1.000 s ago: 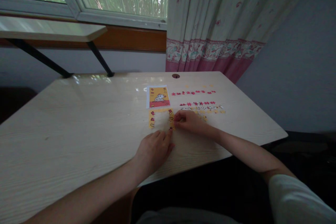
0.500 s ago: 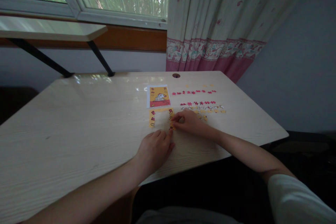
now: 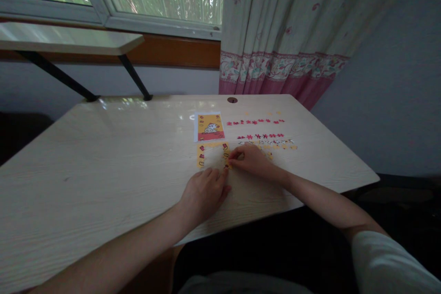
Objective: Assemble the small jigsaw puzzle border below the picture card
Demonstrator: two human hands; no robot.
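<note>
Yellow puzzle border [image 3: 200, 156] — rt. edge [image 3: 225, 152] by both hands [image 3: 206, 189] [image 3: 252, 160].

The right hand [image 3: 253, 160] covers part of the yellow pieces [image 3: 284, 147], and I cannot tell if its fingertips [image 3: 233, 161] hold one; the card's [image 3: 209, 137] drawings [image 3: 201, 118] are too small for me, and the shelf [image 3: 69, 39] and curtain [image 3: 275, 18] continue outside my view

Pale wood-grained surface [image 3: 120, 161], bearing an inverted-U yellow jigsaw border [image 3: 200, 156]; at its 12 o'clock, a white-edged yellow-and-red printed sheet [image 3: 211, 127]; toward 2 o'clock, rows of small red, white and yellow jigsaw pieces [image 3: 255, 122].
</note>
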